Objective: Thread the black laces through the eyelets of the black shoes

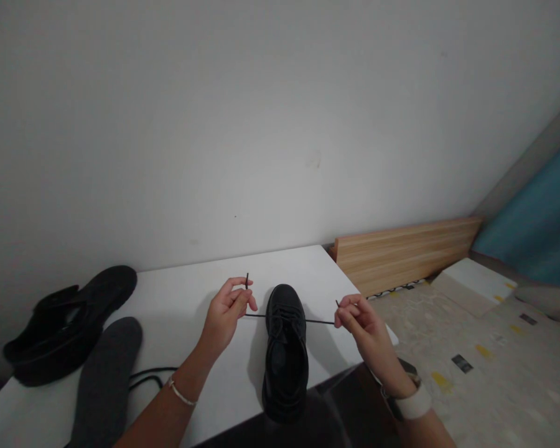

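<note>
A black shoe (287, 364) stands upright on the white table, its toe pointing away from me and its opening toward me. A thin black shoelace (320, 322) runs out from both sides of the shoe near the front eyelets. My left hand (228, 305) pinches one end of the lace to the left of the shoe, with the tip sticking up above the fingers. To the right, my right hand (360, 320) pinches the other end, its tip poking out over the fingers. Both lace ends look stretched out sideways.
On the left of the white table (177, 286) lie another black shoe (56, 348), a dark grey insole (107, 379) and a loose black lace (152, 371). A wall stands behind. At right is a bed (476, 336) with a wooden headboard (406, 252) and a blue curtain (532, 230).
</note>
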`<act>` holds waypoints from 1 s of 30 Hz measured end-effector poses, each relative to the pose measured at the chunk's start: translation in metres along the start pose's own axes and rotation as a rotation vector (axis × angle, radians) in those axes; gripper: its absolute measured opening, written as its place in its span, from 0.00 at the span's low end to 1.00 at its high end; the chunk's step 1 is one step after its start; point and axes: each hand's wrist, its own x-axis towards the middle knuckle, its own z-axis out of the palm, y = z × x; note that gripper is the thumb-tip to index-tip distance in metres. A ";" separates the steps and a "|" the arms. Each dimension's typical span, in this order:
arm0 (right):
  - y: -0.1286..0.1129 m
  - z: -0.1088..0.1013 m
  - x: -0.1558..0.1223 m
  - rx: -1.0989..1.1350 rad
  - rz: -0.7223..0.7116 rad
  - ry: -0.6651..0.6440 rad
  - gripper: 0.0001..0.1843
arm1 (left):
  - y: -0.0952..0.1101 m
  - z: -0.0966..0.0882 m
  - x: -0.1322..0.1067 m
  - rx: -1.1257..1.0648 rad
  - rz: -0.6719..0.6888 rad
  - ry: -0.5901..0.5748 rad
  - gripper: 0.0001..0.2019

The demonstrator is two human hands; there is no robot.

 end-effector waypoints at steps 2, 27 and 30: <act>-0.001 0.003 -0.002 -0.108 0.014 -0.085 0.13 | 0.006 0.000 -0.002 0.068 0.021 -0.055 0.10; -0.007 0.041 -0.008 -0.501 -0.137 -0.316 0.07 | 0.014 0.010 -0.026 1.242 0.507 -0.465 0.10; -0.011 0.043 -0.009 -0.595 -0.191 -0.320 0.09 | 0.019 0.012 -0.028 1.291 0.512 -0.476 0.10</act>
